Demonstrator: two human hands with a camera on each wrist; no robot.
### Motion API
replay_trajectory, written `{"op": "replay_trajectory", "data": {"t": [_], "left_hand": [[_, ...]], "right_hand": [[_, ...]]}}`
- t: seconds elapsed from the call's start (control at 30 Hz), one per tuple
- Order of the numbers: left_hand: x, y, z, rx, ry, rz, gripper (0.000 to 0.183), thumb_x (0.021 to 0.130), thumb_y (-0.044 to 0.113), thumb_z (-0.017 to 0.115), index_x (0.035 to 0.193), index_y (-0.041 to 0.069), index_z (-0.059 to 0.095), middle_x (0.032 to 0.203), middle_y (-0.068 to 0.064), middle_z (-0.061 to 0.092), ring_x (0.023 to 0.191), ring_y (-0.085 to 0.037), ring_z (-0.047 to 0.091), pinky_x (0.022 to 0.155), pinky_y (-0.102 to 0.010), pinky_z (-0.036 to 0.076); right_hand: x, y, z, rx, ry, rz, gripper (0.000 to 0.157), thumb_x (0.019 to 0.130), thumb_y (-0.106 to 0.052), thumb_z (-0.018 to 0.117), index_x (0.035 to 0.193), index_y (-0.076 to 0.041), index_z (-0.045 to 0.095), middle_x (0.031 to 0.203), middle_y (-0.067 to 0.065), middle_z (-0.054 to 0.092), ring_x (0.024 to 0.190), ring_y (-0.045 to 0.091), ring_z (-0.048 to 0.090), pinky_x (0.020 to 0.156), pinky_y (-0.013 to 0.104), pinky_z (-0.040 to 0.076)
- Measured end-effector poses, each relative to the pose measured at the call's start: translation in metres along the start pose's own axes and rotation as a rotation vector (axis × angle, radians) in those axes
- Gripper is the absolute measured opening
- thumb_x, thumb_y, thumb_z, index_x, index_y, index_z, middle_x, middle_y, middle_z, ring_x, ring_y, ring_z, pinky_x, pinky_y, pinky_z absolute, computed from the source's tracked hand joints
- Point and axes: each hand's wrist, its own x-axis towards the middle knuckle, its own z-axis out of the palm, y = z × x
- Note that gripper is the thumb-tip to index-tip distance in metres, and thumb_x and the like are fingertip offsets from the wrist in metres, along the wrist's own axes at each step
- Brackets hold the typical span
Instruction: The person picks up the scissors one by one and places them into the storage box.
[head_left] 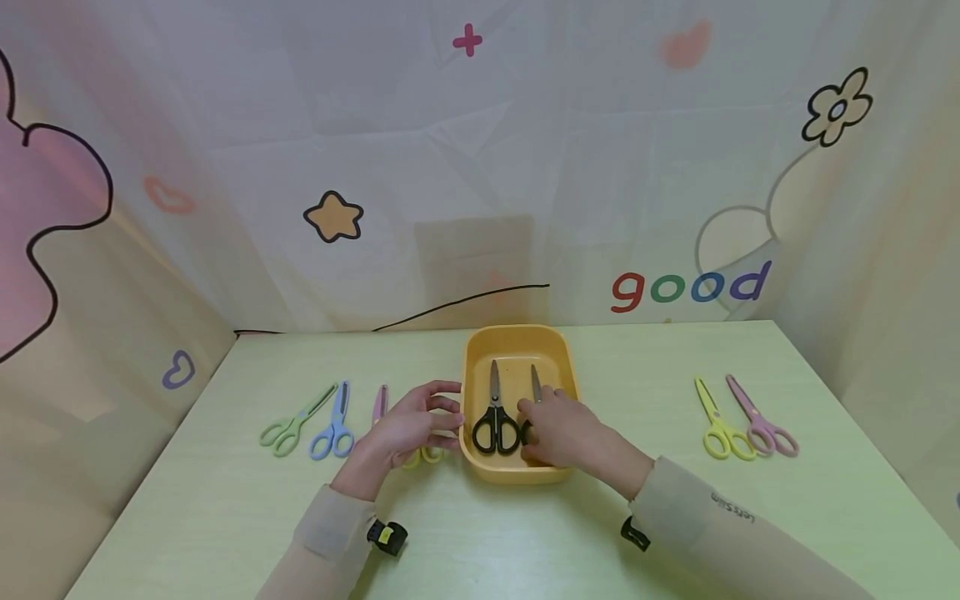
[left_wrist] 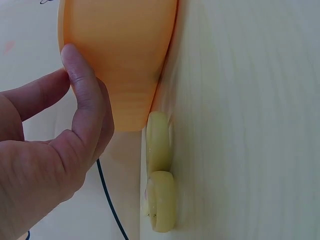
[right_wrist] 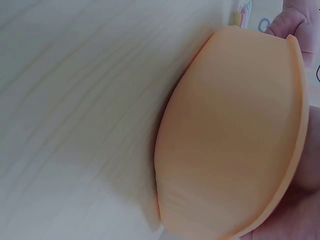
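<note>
A yellow-orange tray (head_left: 517, 476) stands on the table with two pairs of black-handled scissors in it. The left pair (head_left: 496, 417) lies flat, blades pointing away. My right hand (head_left: 558, 429) reaches into the tray and grips the other pair (head_left: 536, 382) by its handles, which it mostly covers. At the tray's left side, my left hand (head_left: 408, 423) touches the wall near the rim, fingers reaching forward; the left wrist view shows a fingertip against the tray wall (left_wrist: 120, 45). Yellow scissor handles (left_wrist: 161, 200) lie just below that hand. In the right wrist view, the tray hides the right fingers.
Left of the tray lie green scissors (head_left: 296, 422), blue scissors (head_left: 334, 425) and pink scissors (head_left: 380, 402), the pink partly behind my left hand. On the right are yellow scissors (head_left: 722, 427) and purple scissors (head_left: 759, 421). A printed curtain (head_left: 480, 167) hangs behind the table.
</note>
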Motion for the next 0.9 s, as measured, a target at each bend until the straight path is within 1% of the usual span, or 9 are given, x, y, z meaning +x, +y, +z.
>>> {"op": "replay_trajectory", "data": {"t": [0.17, 0.3, 0.43, 0.53, 0.67, 0.77, 0.9], "left_hand": [[0.000, 0.000, 0.000, 0.006, 0.002, -0.005, 0.056, 0.099, -0.007, 0.060, 0.150, -0.007, 0.036, 0.117, -0.020, 0.052, 0.085, -0.022, 0.064, 0.076, -0.036, 0.062], [0.000, 0.000, 0.001, 0.006, 0.000, -0.008, 0.056, 0.099, -0.007, 0.060, 0.150, -0.006, 0.037, 0.118, -0.022, 0.052, 0.086, -0.023, 0.064, 0.077, -0.036, 0.062], [-0.001, 0.001, 0.001, 0.008, 0.003, -0.002, 0.056, 0.099, -0.007, 0.060, 0.150, -0.006, 0.037, 0.118, -0.023, 0.053, 0.084, -0.022, 0.065, 0.075, -0.035, 0.062], [-0.001, 0.000, 0.001, 0.008, 0.001, -0.001, 0.056, 0.099, -0.007, 0.060, 0.150, -0.007, 0.036, 0.119, -0.024, 0.053, 0.084, -0.021, 0.065, 0.075, -0.035, 0.062], [-0.001, 0.001, 0.000, 0.003, -0.005, -0.003, 0.056, 0.099, -0.007, 0.060, 0.150, -0.006, 0.036, 0.118, -0.022, 0.053, 0.084, -0.021, 0.065, 0.076, -0.036, 0.062], [-0.001, 0.001, 0.000, 0.000, -0.006, -0.002, 0.056, 0.099, -0.006, 0.060, 0.150, -0.006, 0.036, 0.117, -0.021, 0.053, 0.085, -0.022, 0.065, 0.076, -0.037, 0.062], [-0.001, 0.001, 0.000, -0.004, -0.008, -0.004, 0.056, 0.099, -0.006, 0.060, 0.150, -0.005, 0.036, 0.120, -0.024, 0.052, 0.087, -0.022, 0.065, 0.078, -0.038, 0.062]], "right_hand": [[-0.001, 0.002, 0.002, 0.055, 0.039, -0.011, 0.046, 0.086, -0.030, 0.085, 0.120, -0.004, 0.067, 0.113, 0.021, 0.061, 0.099, 0.032, 0.058, 0.078, 0.046, 0.056], [-0.001, 0.005, 0.003, 0.105, 0.075, -0.032, 0.038, 0.091, -0.028, 0.080, 0.117, -0.003, 0.068, 0.108, 0.016, 0.060, 0.092, 0.026, 0.056, 0.076, 0.043, 0.054], [-0.004, 0.010, 0.003, 0.165, 0.129, -0.093, 0.028, 0.095, -0.023, 0.076, 0.113, -0.003, 0.068, 0.103, 0.011, 0.059, 0.085, 0.020, 0.054, 0.074, 0.038, 0.053], [-0.008, 0.015, 0.000, 0.214, 0.208, -0.153, 0.019, 0.095, -0.017, 0.075, 0.107, -0.004, 0.069, 0.102, 0.009, 0.062, 0.083, 0.019, 0.056, 0.074, 0.037, 0.053], [-0.013, 0.026, -0.004, 0.290, 0.358, -0.220, 0.005, 0.094, -0.008, 0.073, 0.098, -0.008, 0.070, 0.096, 0.003, 0.065, 0.087, 0.023, 0.063, 0.077, 0.038, 0.055], [-0.018, 0.035, -0.007, 0.360, 0.449, -0.233, 0.003, 0.095, -0.006, 0.070, 0.094, -0.009, 0.071, 0.093, -0.002, 0.066, 0.089, 0.026, 0.064, 0.078, 0.041, 0.057], [-0.027, 0.051, -0.008, 0.412, 0.522, -0.211, 0.004, 0.096, -0.006, 0.068, 0.095, -0.008, 0.071, 0.090, -0.003, 0.065, 0.084, 0.021, 0.061, 0.072, 0.042, 0.057]]}}
